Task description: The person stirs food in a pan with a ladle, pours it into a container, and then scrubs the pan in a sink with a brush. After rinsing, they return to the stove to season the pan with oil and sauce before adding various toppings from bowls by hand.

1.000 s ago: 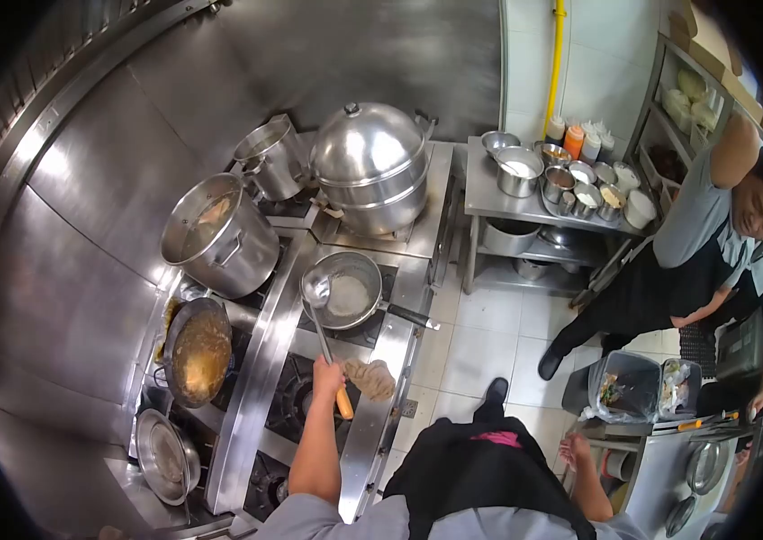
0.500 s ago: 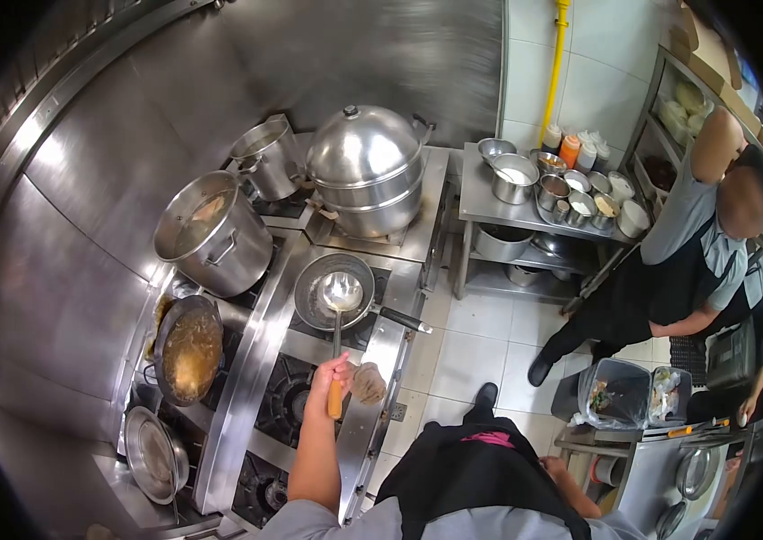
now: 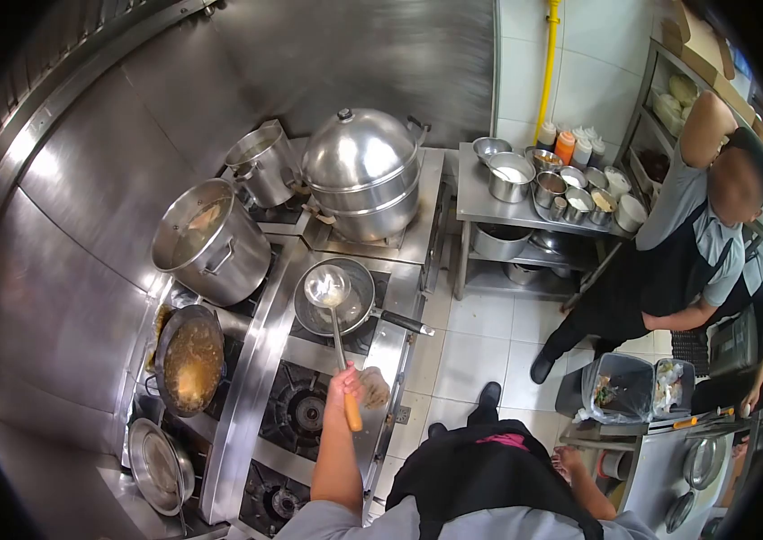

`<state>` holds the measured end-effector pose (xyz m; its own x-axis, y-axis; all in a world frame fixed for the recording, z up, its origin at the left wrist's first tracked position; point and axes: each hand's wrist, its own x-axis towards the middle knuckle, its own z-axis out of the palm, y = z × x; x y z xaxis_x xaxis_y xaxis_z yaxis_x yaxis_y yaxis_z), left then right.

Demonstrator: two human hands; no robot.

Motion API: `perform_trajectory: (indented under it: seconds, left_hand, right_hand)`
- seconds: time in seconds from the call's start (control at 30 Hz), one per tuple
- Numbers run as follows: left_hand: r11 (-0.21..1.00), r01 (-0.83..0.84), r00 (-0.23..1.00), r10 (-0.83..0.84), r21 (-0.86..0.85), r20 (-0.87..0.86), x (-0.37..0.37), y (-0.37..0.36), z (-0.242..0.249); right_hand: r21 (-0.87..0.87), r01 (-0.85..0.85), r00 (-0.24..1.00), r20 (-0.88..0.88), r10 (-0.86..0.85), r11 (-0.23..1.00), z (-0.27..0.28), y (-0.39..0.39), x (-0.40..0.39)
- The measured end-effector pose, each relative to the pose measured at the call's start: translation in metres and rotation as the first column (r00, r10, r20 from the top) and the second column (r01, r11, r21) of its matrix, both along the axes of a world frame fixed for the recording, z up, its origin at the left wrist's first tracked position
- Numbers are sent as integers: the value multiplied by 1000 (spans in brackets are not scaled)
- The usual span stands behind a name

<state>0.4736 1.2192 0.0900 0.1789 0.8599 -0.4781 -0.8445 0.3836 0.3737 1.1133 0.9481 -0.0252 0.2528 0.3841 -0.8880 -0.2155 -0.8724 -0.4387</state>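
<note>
My left hand (image 3: 345, 385) is wrapped round the wooden handle of a metal ladle (image 3: 327, 286). The ladle's bowl hangs over the upper left part of a round pan (image 3: 361, 322) on the stove. A black-handled grip sticks out from the pan to the right. Beside my left hand, a crumpled brownish cloth (image 3: 374, 387) lies on the stove's edge. Low at my right side, my right hand (image 3: 568, 461) is near the black apron and the metal counter; its fingers are too small and blurred to read.
A wok of brown oil (image 3: 190, 360), a stockpot (image 3: 237, 261) and a domed steamer (image 3: 365, 202) stand around the pan. One co-worker (image 3: 669, 270) stands at the right, another partly behind. Waste bins (image 3: 620, 389) and a shelf with sauces (image 3: 525, 214) are on the right.
The ladle's bowl has moved up and left over the pan, and my left hand has shifted slightly right and down. My right hand has moved slightly right.
</note>
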Motion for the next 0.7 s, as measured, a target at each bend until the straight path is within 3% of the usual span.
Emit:
perform_trajectory:
  seconds: [0.13,0.27,0.37,0.43,0.47,0.5,0.57,0.6,0.63,0.67,0.7]
  left_hand:
    - [1000,31,995,-32,3,90,10,-2,-9]
    - [999,-6,996,1,54,88,22,-4,-19]
    - [998,47,982,-55,48,179,26,-1,-20]
    - [1000,-11,999,10,-28,-47,31,-2,-16]
    - [999,10,963,-21,-42,-268,34,-1,-5]
    - [999,11,964,-22,-43,-263,33,1,-3]
    - [995,-42,687,-38,-92,-726,26,8,2]
    - [995,-42,687,-38,-92,-725,22,12,5]
    - [996,-37,390,-65,-86,-919,18,15,7]
    - [996,-26,41,-82,-83,-996,15,20,10]
    - [996,-22,38,-87,-88,-995,12,27,12]
  right_hand:
    - [-9,-129,988,83,129,992,24,23,0]
    - [-36,-134,989,64,136,990,31,31,13]
    - [-56,-201,965,159,207,978,42,34,19]
    - [-115,-213,961,153,229,970,43,36,23]
    - [-129,-186,971,126,202,974,46,39,25]
    - [-131,-185,971,130,202,974,48,39,25]
    - [-100,-208,963,151,221,973,52,42,20]
    - [-100,-208,963,153,222,973,54,45,16]
    - [-79,-188,971,132,197,979,55,44,11]
    - [-59,-166,979,109,171,984,55,42,9]
    - [-63,-161,980,105,167,985,50,38,8]
